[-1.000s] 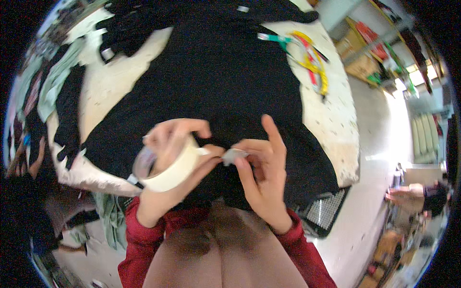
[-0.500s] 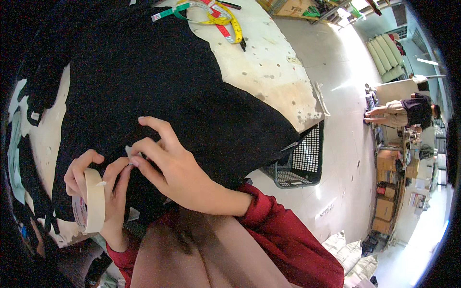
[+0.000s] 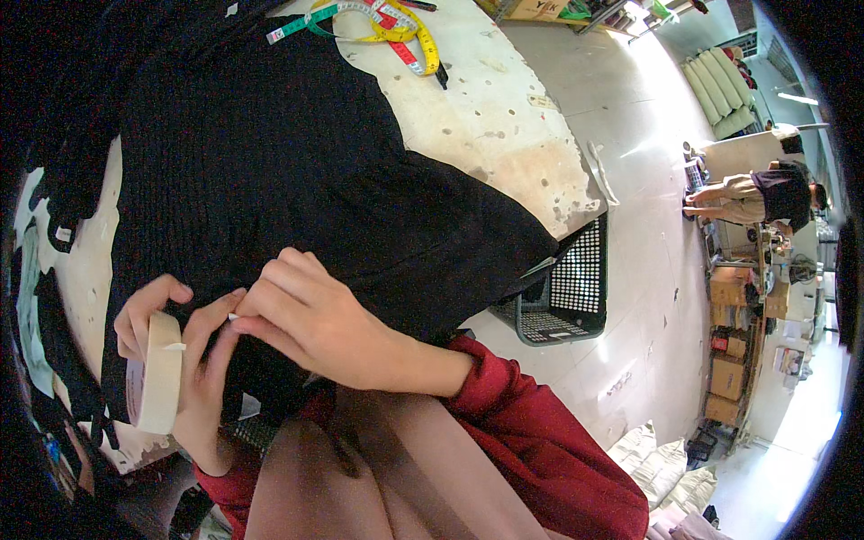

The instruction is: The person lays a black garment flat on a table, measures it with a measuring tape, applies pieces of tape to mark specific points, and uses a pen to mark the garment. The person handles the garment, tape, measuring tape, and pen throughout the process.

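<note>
A roll of cream masking tape (image 3: 160,378) hangs on my left hand (image 3: 196,373), its short free end sticking up from the rim. The thumb and forefinger of that hand are brought together at a small white piece (image 3: 233,316), apparently tape. My right hand (image 3: 310,315) pinches the same piece, its fingers curled, so most of the piece is hidden. Both hands are over the near part of a black ribbed garment (image 3: 270,162), which lies spread on the worn, pale table (image 3: 486,117).
A coiled measuring tape (image 3: 405,36) in yellow, red, white and green lies at the table's far side. Beside the right edge, a dark perforated plastic basket (image 3: 576,288) stands low. Further right are a standing person (image 3: 774,196), cardboard boxes (image 3: 727,378) and pale sacks (image 3: 661,468).
My right hand's fingers have curled in from a more spread pose. Less of the white piece shows between the fingertips. The tape roll has shifted slightly left with my left hand.
</note>
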`<control>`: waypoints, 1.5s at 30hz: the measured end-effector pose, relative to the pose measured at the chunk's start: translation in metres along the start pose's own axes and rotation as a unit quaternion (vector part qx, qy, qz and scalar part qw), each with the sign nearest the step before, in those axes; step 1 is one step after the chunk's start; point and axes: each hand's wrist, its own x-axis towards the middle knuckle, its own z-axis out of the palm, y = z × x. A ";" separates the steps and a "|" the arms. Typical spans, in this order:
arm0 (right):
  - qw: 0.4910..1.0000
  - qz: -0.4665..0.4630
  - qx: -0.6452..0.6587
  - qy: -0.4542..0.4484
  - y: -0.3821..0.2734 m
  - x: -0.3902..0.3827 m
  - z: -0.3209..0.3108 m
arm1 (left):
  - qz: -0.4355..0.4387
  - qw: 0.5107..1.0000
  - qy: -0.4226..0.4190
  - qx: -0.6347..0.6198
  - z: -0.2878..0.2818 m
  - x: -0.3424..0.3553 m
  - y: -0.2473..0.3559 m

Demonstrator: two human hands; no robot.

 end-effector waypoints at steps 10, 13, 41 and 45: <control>0.951 0.253 -0.179 -0.006 0.001 -0.022 -0.105 | -0.189 0.950 0.093 -0.230 0.003 0.032 -0.075; 0.945 0.313 -0.086 0.046 0.006 -0.017 -0.124 | -0.203 0.935 -0.066 -0.284 -0.013 0.049 -0.087; 0.919 0.357 0.158 0.046 -0.004 0.019 -0.112 | -0.249 0.890 -0.005 -0.383 -0.024 0.027 -0.108; 0.908 0.364 0.204 0.039 0.004 0.018 -0.114 | -0.218 0.919 0.037 -0.326 -0.019 0.028 -0.112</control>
